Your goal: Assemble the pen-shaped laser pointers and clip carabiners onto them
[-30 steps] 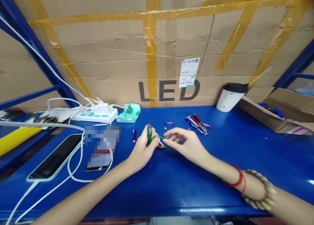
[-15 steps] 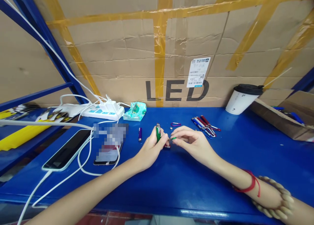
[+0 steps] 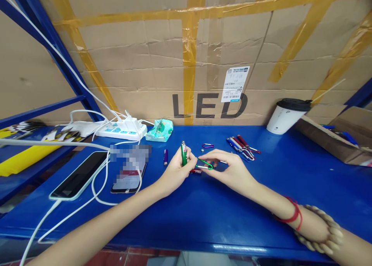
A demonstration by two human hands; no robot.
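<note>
A: While it rests on the blue table point(image 3: 203, 215), what's the left hand point(image 3: 174, 173) gripping?
B: Green mini flashlight point(image 3: 183, 158), upright, fingers closed round it.
A: Right hand point(image 3: 232, 171)?
B: Pinching the green carabiner point(image 3: 205, 165), just beside the flashlight, mid-table.

Left forearm bare, enters from lower left of frame, runs diagonally up toward centre. Left hand point(image 3: 177, 169) at frame centre, fingers curled shut, thumb up, knuckles toward camera. Right forearm enters from lower right corner, angled up-left; red cord and beaded bracelet on wrist. Right hand point(image 3: 229, 169) just right of centre, palm down, thumb and forefinger pinched together, fingertips pointing left, close to left hand's fingers.
</note>
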